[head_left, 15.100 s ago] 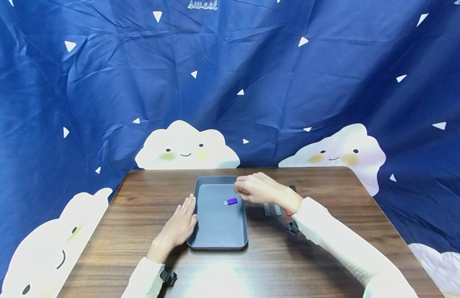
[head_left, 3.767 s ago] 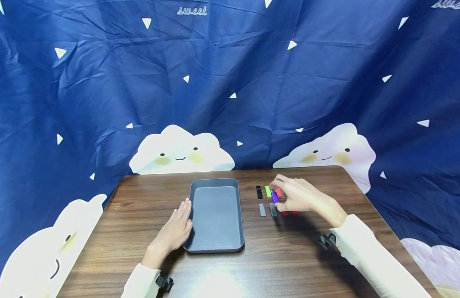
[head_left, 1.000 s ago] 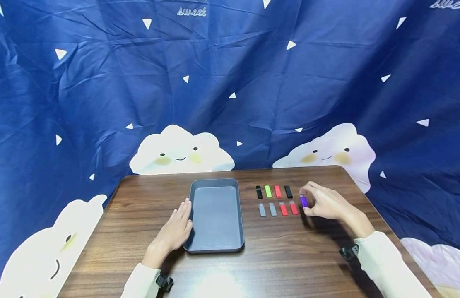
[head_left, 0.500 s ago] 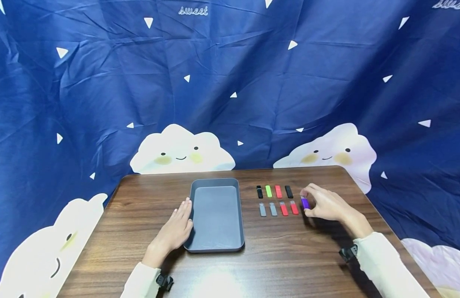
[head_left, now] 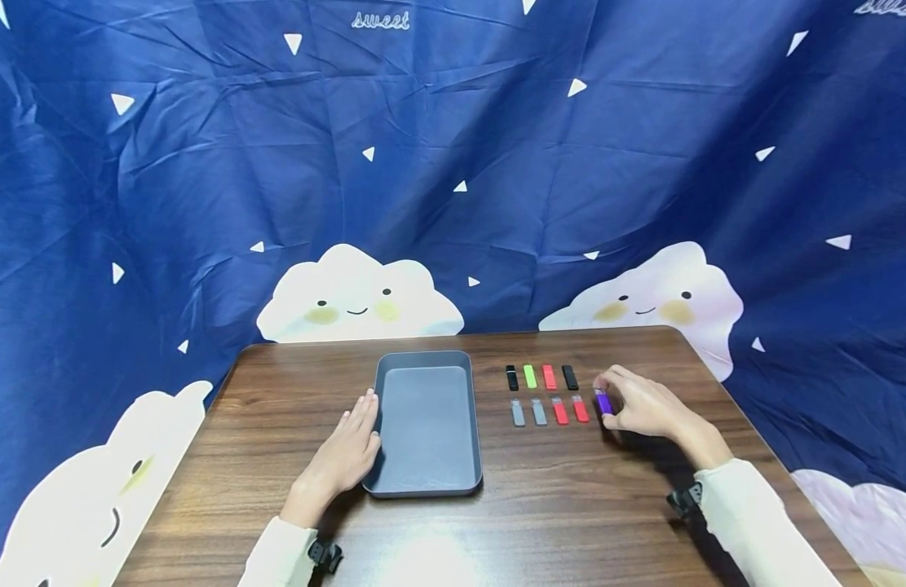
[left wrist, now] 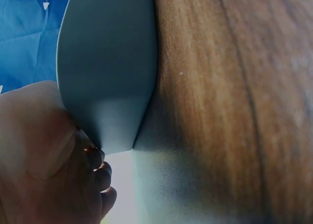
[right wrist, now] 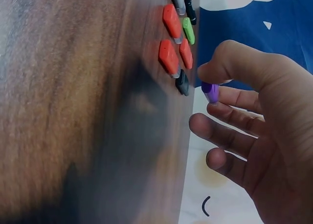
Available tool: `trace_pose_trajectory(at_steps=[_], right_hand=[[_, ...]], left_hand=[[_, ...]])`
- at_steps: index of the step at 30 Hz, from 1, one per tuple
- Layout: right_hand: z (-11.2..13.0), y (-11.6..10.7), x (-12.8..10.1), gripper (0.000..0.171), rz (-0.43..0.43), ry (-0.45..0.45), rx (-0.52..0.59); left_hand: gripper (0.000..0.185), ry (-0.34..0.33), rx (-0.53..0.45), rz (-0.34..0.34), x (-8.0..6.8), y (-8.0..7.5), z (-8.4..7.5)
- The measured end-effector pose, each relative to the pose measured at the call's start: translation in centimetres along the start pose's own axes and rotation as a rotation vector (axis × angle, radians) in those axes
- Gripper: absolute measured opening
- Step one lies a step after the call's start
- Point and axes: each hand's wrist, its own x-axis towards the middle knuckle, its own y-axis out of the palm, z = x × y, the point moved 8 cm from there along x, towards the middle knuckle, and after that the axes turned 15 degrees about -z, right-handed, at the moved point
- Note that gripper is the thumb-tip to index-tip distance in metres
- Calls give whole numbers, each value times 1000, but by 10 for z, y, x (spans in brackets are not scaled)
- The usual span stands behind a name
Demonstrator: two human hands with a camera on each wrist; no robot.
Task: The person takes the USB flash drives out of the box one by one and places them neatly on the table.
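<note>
Scanning left to right: the lines below take each thing in that order.
Left hand (head_left: 347,452): lies flat with straight fingers against the left wall of the grey tray, likely steadying it so it does not slide on the tabletop; in the left wrist view the fingers (left wrist: 95,168) sit against the tray's corner and hold nothing.
Grey tray (head_left: 383,379): sits near the middle of the tabletop, long side running away from the person, nothing visible inside it.
Tabletop (head_left: 570,505): dark wood grain, carrying the tray and all the sticks.
Far row of sticks: black stick (head_left: 511,377), green stick (head_left: 529,376), red stick (head_left: 549,377) and another black stick (head_left: 570,377), side by side and parallel, apparently sorted into a neat line.
Near row of sticks: two grey sticks (head_left: 528,412) then two red sticks (head_left: 570,409), just in front of the far row and matching its spacing.
Purple stick (head_left: 603,401): at the right end of the near row, just beside the last red one, pinched and held lengthwise in line with its neighbours; whether it touches the tabletop I cannot tell.
Right hand (head_left: 643,405): thumb and forefinger pinch the purple stick at its ends, while the other fingers (right wrist: 220,136) are spread loosely beneath, a light grip that suits fine alignment.
</note>
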Motion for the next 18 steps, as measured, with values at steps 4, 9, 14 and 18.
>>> trace_pose_trajectory(at_steps=[4, 9, 14, 18], right_hand=[[-2, 5, -1, 51, 8, 7, 14], [-4, 9, -1, 51, 13, 10, 21], [-4, 11, 0, 52, 19, 7, 22], [-6, 14, 0, 52, 31, 9, 22]], left_hand=[[63, -7, 21, 26, 0, 0, 0], [63, -19, 26, 40, 0, 1, 0], [64, -20, 22, 30, 1, 1, 1], [63, -22, 26, 31, 1, 1, 1]])
